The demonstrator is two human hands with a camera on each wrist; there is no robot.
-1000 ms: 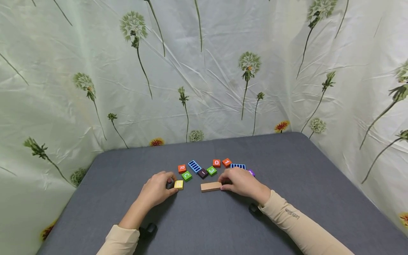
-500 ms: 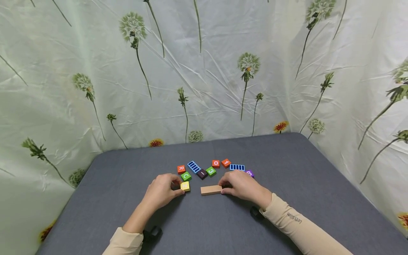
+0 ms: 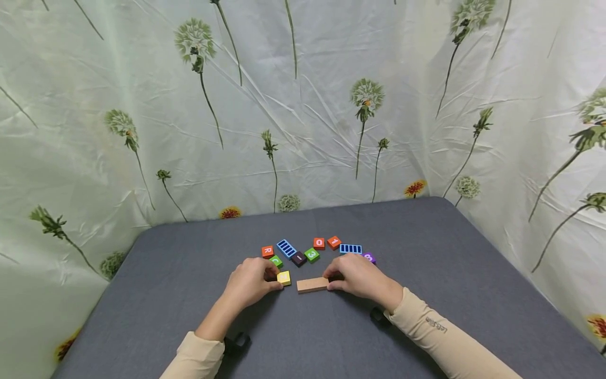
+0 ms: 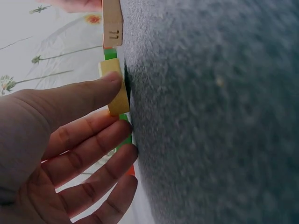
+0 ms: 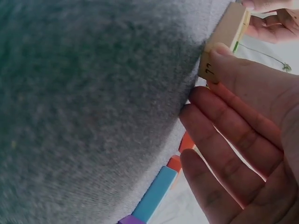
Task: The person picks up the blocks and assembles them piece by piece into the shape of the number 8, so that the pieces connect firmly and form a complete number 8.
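- Your left hand (image 3: pixel 251 282) pinches a yellow block (image 3: pixel 284 278), just left of the wooden bar (image 3: pixel 312 285) on the worktop (image 3: pixel 307 337).
- Your right hand (image 3: pixel 360 273) pinches the wooden bar's right end.
- Only wrist views show its dark end markings (image 4: pixel 113 34).

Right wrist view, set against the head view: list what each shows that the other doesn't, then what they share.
Only the right wrist view shows the dark marks on the end of the wooden block and the palm side of the right hand.

Only the head view shows the red R tile, the black tile and the right sleeve.

Both show the right hand pinching the wooden block, part of the left hand, the purple tile and the gray tabletop.
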